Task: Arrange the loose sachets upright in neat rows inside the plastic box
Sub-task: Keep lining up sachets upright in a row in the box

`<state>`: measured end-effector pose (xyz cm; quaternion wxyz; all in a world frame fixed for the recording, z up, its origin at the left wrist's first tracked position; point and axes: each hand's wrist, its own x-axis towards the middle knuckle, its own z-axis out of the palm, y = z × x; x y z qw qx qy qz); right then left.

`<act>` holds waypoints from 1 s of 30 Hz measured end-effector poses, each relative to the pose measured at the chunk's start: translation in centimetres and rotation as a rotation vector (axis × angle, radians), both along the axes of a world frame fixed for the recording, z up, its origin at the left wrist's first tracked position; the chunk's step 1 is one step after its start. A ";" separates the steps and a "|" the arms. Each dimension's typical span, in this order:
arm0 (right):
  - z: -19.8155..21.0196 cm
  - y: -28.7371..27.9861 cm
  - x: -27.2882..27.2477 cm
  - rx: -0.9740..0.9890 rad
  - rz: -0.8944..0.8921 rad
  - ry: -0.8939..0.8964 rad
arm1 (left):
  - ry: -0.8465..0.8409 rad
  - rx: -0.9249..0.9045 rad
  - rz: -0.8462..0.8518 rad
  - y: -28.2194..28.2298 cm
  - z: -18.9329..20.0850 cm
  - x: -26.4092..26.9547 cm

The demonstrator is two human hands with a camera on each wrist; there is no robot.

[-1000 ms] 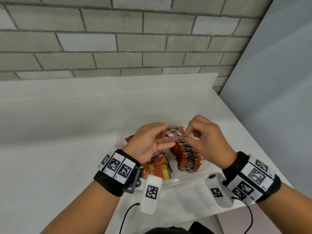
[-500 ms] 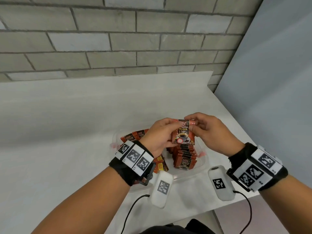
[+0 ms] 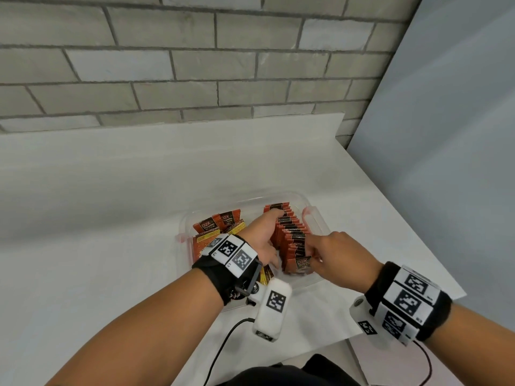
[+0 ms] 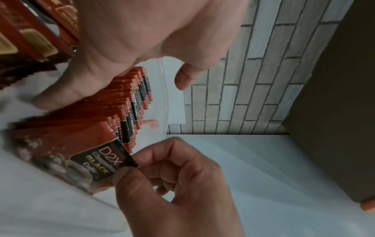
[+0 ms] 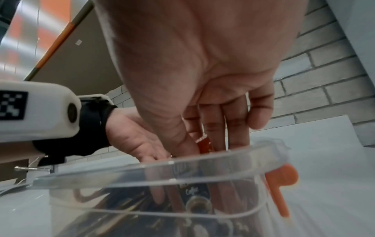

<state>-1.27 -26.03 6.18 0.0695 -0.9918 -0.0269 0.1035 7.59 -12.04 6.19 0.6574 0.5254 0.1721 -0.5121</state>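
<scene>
The box (image 3: 312,210) is clear, glossy plastic with smooth walls and matt orange plastic clips (image 5: 282,179). The sachets (image 3: 292,238) are shiny printed foil, red and black, with crimped, serrated top edges. The tabletop (image 3: 111,218) is white, smooth and matt. The wall (image 3: 195,65) behind is rough grey brick with darker mortar. Black cloth wristbands (image 3: 220,274) carry matt white plastic housings (image 3: 271,310) with printed black-and-white markers.

Inside the box (image 3: 313,211), your left hand (image 3: 263,232) filled the lane between the upright row (image 3: 291,238) and the loose sachets (image 3: 214,228). Your right hand (image 3: 338,256) blocked the row's near end. The table (image 3: 111,218) around lay open.
</scene>
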 end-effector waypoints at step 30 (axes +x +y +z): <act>0.3 1.4 2.6 -0.301 0.006 0.224 | 0.143 -0.068 0.012 -0.7 -2.7 0.7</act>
